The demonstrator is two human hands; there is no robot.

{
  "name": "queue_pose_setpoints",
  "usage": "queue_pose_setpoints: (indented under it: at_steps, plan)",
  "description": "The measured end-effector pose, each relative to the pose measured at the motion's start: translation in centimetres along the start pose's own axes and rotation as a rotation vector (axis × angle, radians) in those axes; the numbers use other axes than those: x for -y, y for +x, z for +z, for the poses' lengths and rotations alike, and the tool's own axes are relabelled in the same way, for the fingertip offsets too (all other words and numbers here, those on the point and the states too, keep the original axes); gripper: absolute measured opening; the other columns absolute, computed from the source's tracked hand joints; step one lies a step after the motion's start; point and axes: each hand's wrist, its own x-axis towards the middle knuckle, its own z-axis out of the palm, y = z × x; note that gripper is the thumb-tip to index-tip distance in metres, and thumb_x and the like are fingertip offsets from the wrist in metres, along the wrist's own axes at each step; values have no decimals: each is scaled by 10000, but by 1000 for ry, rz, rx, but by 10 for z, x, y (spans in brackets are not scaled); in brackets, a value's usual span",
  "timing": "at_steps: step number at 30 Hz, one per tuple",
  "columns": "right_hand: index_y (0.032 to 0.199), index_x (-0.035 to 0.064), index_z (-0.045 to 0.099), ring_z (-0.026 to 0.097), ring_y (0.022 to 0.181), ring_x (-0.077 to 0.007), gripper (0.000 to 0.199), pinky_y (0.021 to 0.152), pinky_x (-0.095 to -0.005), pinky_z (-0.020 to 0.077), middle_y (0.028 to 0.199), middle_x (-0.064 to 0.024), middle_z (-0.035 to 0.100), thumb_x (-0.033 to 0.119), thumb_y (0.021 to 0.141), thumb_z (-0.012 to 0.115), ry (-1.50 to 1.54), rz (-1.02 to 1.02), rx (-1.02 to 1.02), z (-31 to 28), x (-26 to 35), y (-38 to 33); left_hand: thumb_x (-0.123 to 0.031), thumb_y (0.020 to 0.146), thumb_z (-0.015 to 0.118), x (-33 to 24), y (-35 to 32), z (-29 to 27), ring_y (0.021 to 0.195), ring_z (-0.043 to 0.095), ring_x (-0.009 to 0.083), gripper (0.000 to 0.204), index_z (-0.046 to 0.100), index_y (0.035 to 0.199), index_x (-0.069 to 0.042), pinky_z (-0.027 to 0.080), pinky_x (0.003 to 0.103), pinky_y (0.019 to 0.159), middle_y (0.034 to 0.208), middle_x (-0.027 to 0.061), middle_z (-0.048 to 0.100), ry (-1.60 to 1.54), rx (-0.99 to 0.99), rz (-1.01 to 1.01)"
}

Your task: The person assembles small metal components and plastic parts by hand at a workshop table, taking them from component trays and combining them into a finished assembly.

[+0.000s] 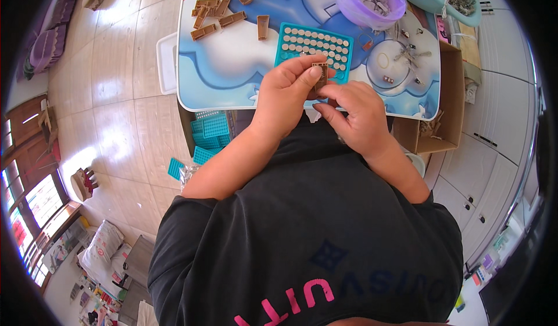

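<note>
Above the table's near edge, my left hand [285, 93] pinches a small brown plastic casing [321, 77] between thumb and fingers, its hollow side facing up. My right hand [363, 116] is curled at the casing's lower end, with the index fingertip against it and the thumb just below. Just beyond my hands lies a teal tray [283, 45] holding rows of small round pale discs [314, 35]; my fingers cover part of its near side. At the far left of the table, several more brown casings [232, 19] are scattered, one [263, 27] standing apart nearer the tray.
A purple-lined basin [344, 13] of grey pieces stands at the back, beside a light-blue tub [474, 15]. Small metal parts [410, 52] lie at the table's right. A cardboard box [444, 134] stands right of the table; teal trays [210, 129] are stacked below its left edge.
</note>
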Motion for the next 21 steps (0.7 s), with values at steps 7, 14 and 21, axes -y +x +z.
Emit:
queue_pose_setpoints:
  at_steps: [7, 14, 21]
  plan:
    - [872, 64, 619, 537, 595, -255, 149, 545, -346, 402, 662, -71, 568, 67, 731, 665, -3, -3, -112, 8, -3, 5, -142, 932, 489, 4, -3, -6, 895, 619, 185, 280, 535, 1152, 25, 519, 300, 778, 1025, 142, 627, -110, 17, 20]
    - [846, 41, 625, 546, 612, -228, 108, 563, -326, 419, 688, -75, 588, 59, 747, 662, 140, 241, -136, 12, 2, 14, -89, 927, 482, 11, -5, -14, 817, 596, 133, 241, 520, 1118, 52, 501, 262, 740, 961, 88, 613, -120, 16, 25]
    - [811, 32, 636, 558, 644, -210, 43, 584, -293, 429, 723, -72, 601, 55, 775, 636, 246, 268, -18, 23, -18, 17, -76, 911, 506, 12, -10, -27, 843, 603, 134, 232, 529, 1111, 40, 498, 261, 750, 980, 82, 611, -218, 80, -202]
